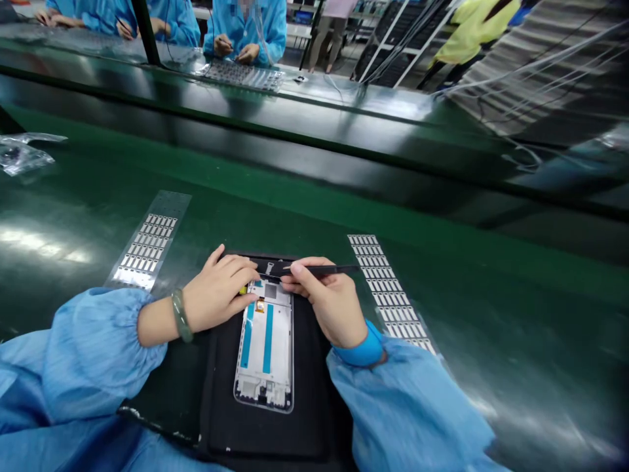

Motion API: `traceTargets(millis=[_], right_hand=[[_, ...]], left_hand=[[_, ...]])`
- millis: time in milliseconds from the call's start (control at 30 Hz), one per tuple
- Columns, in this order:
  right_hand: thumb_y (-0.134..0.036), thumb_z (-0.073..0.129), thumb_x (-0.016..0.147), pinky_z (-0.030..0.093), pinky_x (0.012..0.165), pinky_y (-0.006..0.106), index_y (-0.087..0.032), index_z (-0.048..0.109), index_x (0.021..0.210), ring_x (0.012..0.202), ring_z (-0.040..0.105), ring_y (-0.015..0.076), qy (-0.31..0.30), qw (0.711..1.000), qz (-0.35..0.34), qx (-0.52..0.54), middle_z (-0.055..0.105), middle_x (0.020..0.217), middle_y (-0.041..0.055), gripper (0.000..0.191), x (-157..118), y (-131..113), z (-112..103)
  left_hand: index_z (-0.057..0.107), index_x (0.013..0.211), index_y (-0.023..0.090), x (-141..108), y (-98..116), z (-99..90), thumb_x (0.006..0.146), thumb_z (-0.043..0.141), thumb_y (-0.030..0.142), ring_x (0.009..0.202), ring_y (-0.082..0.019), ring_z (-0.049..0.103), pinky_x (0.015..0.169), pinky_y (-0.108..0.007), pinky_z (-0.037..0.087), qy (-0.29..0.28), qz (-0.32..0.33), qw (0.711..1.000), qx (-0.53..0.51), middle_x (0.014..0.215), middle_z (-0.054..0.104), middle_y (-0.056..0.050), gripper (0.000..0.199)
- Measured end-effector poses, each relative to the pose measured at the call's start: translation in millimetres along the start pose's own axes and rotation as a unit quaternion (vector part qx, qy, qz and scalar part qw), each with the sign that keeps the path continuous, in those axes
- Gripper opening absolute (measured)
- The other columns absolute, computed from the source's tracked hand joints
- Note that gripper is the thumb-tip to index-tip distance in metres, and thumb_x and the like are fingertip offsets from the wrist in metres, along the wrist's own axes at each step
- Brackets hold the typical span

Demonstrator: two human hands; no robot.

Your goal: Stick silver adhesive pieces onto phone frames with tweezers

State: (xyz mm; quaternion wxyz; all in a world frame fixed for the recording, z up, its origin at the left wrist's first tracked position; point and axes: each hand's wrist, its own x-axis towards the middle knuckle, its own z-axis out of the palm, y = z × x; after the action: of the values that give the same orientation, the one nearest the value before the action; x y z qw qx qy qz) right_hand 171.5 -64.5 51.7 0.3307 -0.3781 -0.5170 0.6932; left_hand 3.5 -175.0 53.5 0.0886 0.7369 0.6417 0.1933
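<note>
A phone frame [280, 341] with two blue strips lies upright along a black mat [314, 406]. My left hand [221, 292] rests over the frame's upper left edge, palm down, fingers spread, and I see nothing gripped in it. In my right hand [329, 298] are dark tweezers [339, 269], pinched between thumb and fingers, their tips pointing left over the top of the frame. A small pale part [270, 268] shows by the tips at the frame's top; whether the tweezers touch it I cannot tell.
Clear sheets with rows of small pale parts lie left [150, 239] and right [383, 278] on the green bench [236, 210]. A plastic bag [24, 154] sits at the far left. Beyond a raised ledge, people in blue sleeves work at another bench.
</note>
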Motion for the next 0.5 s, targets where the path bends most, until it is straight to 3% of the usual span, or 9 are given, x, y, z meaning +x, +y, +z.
traceTargets(millis=[133,500], right_hand=[[-0.038,0.077,0.068,0.059,0.059,0.026,-0.016,0.059,0.081,0.060,0.067,0.0146,0.009,0.999,-0.010,-0.043,0.063,0.069,-0.0012,0.031,-1.1,3.4,-1.1],[-0.039,0.068,0.077,0.055,0.053,0.021,-0.018,0.058,0.080,0.055,0.066,0.0141,-0.003,0.987,-0.040,-0.156,0.066,0.062,0.0005,0.024,-12.2,0.3,-0.2]], left_hand=[[0.056,0.096,0.020,-4.7,0.1,7.8,0.090,0.048,0.031,0.115,-0.019,0.051,0.112,-0.053,0.011,0.026,-0.008,0.999,-0.034,0.114,0.062,-0.003,0.014],[0.058,0.096,0.021,-6.6,3.1,7.0,0.091,0.047,0.028,0.119,-0.020,0.047,0.109,-0.055,0.017,0.017,-0.032,0.998,-0.051,0.116,0.061,-0.004,0.014]])
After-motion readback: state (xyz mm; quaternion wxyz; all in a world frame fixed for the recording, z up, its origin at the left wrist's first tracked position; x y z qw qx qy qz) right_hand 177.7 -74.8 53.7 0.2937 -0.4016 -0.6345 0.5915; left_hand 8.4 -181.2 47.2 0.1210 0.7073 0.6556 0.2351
